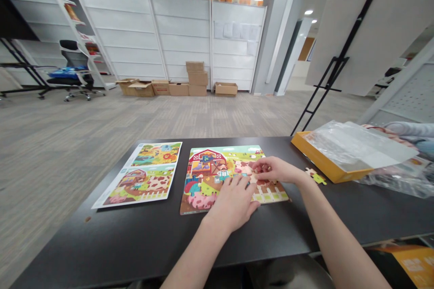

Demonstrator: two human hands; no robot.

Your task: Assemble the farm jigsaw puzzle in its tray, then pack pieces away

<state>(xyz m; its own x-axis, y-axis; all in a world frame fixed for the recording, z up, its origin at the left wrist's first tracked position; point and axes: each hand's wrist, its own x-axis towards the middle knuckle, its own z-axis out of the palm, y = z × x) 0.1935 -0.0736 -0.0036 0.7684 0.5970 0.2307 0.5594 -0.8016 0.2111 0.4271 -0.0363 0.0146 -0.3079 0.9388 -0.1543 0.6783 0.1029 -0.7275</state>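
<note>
A farm jigsaw puzzle (203, 205) with a red barn, a farmer, a pink pig and a spotted cow lies on the black table. My left hand (233, 198) rests palm down across its lower middle, fingers stretched out over the picture. On the cow at the right side, my right hand (273, 170) has thumb and fingers bent together at a puzzle piece, which they mostly cover. One loose green and yellow puzzle piece (316, 176) lies right of the board. Left of the puzzle is a printed reference sheet (135, 185) with two pictures, the lower one matching the farm scene.
A yellow box (332, 162) holding clear plastic wrap (352, 144) stands at the table's right, with more plastic and fabric beyond it. Behind the black table (101, 244) are cardboard boxes (196, 79), an office chair (73, 70) and a board on an easel (366, 36).
</note>
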